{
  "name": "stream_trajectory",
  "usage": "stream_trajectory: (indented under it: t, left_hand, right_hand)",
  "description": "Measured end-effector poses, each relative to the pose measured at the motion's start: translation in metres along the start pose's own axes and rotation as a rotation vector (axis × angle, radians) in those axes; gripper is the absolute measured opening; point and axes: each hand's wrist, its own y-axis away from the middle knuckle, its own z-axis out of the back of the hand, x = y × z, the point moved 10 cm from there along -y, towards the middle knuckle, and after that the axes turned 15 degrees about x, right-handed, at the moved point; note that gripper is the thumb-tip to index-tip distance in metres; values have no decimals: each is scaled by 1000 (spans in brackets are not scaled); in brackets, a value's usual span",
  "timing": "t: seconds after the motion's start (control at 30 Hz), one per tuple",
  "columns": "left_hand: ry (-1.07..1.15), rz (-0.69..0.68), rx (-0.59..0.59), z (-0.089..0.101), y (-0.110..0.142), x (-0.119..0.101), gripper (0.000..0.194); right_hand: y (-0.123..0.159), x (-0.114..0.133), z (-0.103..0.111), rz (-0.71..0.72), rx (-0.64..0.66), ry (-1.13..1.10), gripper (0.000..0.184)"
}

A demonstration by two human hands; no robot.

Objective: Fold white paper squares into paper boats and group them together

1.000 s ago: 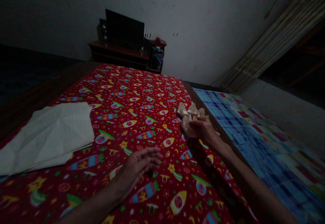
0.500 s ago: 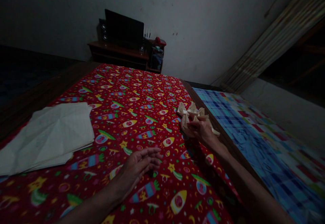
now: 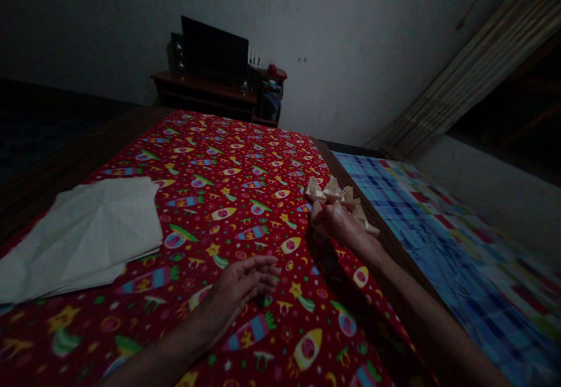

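On the red patterned cloth [image 3: 245, 159] my left hand [image 3: 241, 284] rests on its side, fingers loosely stretched out and nothing in them. Toward the right edge, my right hand [image 3: 344, 223] is closed on a folded paper piece [image 3: 317, 214], whose pale left side shows past the fingers. Several more folded paper pieces [image 3: 332, 190] with upturned points stand in a group just behind that hand. One of them [image 3: 367, 223] sits to its right, by the wooden border. My fingertips are mostly hidden by the back of the hand.
A stack of creased pale paper sheets [image 3: 100, 229] lies at the left. Dark wooden borders [image 3: 337, 168] flank the cloth. Right of them spreads a blue checked fabric [image 3: 394, 217]. At the far wall stand a television [image 3: 214, 48] and a low cabinet [image 3: 201, 90].
My right hand has moved slightly left and turned over the folded paper, uncovering the pieces to its right. My left hand and the paper stack have stayed put.
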Motion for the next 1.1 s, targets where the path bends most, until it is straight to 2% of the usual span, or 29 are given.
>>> stream_trajectory:
  t: [0.23,0.47,0.7,0.93,1.03,1.1]
  left_hand:
    - [-7,-2,22,-1,-1,2,29]
    - [23,-13,15,-1,-3,1,31]
    - [4,-7,17,-1,-2,1,31]
    - [-5,1,9,-3,0,-2,31]
    - [-9,-9,13,-2,-1,-2,31]
    - [-11,-12,21,-2,-2,-1,32]
  right_hand:
    - [-5,-2,-2,-82,101,87,21]
    - [0,-11,-3,-197,92,156,20]
    - [4,-10,1,-276,51,218,20]
    - [6,-8,6,-283,68,222,20]
    - [10,-10,15,-266,54,178,19]
    - [16,-12,26,-253,1,128,22]
